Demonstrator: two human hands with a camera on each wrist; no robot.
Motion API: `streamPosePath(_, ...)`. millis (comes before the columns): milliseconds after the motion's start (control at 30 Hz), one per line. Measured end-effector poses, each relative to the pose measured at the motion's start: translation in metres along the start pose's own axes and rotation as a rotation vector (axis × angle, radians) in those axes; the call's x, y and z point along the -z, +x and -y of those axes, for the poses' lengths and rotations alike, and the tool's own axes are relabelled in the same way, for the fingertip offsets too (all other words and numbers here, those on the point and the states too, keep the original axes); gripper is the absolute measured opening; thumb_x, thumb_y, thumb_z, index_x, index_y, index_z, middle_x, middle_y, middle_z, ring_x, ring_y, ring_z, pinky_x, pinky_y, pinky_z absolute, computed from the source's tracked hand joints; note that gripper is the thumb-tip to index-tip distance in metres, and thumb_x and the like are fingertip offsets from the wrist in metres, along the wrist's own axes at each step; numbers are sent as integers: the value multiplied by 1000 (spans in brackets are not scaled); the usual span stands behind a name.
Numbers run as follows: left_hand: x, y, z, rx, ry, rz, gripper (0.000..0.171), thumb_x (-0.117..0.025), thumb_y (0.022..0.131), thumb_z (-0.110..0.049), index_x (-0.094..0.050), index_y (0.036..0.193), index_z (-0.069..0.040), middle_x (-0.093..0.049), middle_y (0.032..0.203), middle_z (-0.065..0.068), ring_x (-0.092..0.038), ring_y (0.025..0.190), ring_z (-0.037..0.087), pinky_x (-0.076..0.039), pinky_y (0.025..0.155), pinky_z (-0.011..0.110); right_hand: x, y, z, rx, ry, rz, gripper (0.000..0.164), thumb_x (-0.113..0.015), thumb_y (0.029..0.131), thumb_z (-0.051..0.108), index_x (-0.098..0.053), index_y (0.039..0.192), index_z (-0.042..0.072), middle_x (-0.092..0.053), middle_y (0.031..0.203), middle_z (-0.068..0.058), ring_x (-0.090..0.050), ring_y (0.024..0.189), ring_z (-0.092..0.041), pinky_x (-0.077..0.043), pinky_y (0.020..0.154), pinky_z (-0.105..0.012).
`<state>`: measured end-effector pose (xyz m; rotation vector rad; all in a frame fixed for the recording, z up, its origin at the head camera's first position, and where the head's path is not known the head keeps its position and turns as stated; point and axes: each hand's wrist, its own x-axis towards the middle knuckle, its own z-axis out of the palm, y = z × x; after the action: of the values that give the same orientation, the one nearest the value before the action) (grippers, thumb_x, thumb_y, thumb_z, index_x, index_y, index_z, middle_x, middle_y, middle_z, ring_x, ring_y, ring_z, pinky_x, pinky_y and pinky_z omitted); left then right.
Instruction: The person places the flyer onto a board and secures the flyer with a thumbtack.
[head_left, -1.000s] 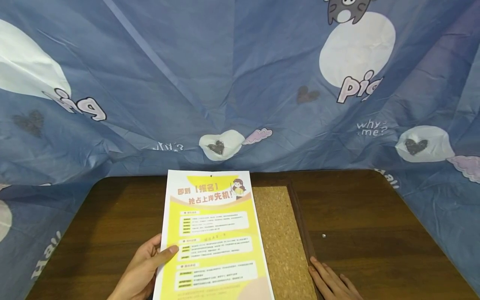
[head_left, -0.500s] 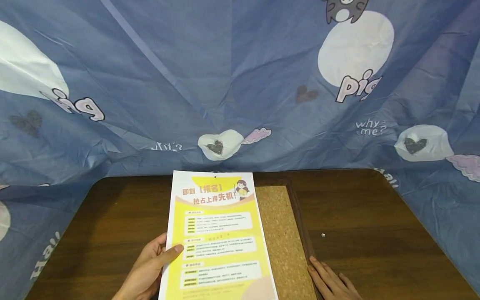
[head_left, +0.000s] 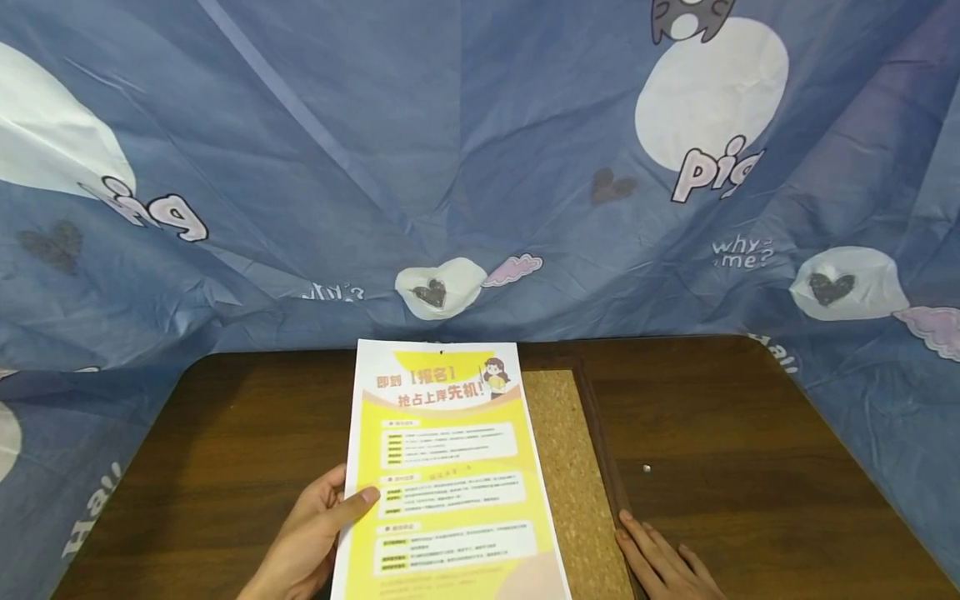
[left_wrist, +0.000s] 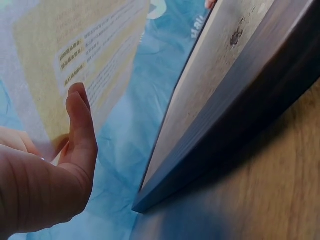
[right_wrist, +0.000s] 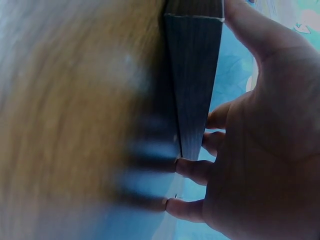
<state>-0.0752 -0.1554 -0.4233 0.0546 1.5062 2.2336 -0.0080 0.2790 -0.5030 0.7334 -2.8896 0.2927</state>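
Observation:
A yellow and white printed poster sheet (head_left: 450, 492) stands tilted over the left part of a cork board (head_left: 573, 467) with a brown wooden frame. My left hand (head_left: 311, 529) pinches the sheet's left edge, thumb on the printed face and fingers behind. In the left wrist view the sheet (left_wrist: 107, 55) is raised apart from the framed board (left_wrist: 215, 100). Along the board's right frame edge rests my right hand (head_left: 663, 558), its fingers fairly straight. The right wrist view has its fingertips touching down beside the dark frame (right_wrist: 195, 75). The sheet hides much of the cork.
The board lies on a dark brown wooden table (head_left: 720, 433). A tiny pale object (head_left: 647, 468), too small to identify, lies right of the frame. A blue printed cloth (head_left: 525, 167) hangs behind the table's far edge.
My left hand has moved the sheet to the right across the cork board, so it covers more of the cork. The right hand stays at the frame.

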Motion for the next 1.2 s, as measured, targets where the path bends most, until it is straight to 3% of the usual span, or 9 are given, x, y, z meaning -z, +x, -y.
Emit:
streamPosePath(167,-4,3,3,-5,-2,8,52,-54,101,-6,-29,144,11,-67,119,18,-68,103,33,-54,85,44,-1,0,-1,17,7,-9,83,-65,84,65,-40,149,21,-12,164,14,-58,118,-35,-49,74,-63)
streamPosePath(367,-11,7,7,5,11,-1,53,-54,101,-6,-28,143,13,-67,118,19,-68,102,32,-55,84,43,0,-1,-1,28,17,0,83,-67,83,64,-46,145,14,-6,164,16,-58,117,-37,-48,73,-64)
streamPosePath(600,-16,10,9,18,10,-3,55,-55,100,-6,-27,144,13,-67,120,19,-68,103,32,-54,86,43,3,-1,-3,35,45,42,90,-68,84,62,-29,156,26,2,164,17,-55,119,-40,-47,75,-66)
streamPosePath(833,-20,14,12,32,8,-1,55,-56,100,-6,-27,143,13,-66,121,19,-68,104,31,-54,87,42,3,-1,-3,41,40,32,91,-68,84,62,-29,157,25,2,164,17,-55,119,-39,-47,75,-65)
streamPosePath(1133,-25,19,15,55,17,-34,52,-56,99,-5,-30,141,14,-67,119,20,-69,101,31,-55,85,41,2,0,-3,52,42,22,105,-69,83,62,2,158,40,6,164,18,-55,118,-40,-46,75,-68)
streamPosePath(1200,-26,20,16,59,18,-36,52,-56,99,-5,-31,141,14,-67,119,20,-69,101,32,-55,85,42,2,0,-4,56,40,19,105,-69,83,61,2,158,39,6,164,17,-55,118,-41,-46,75,-68)
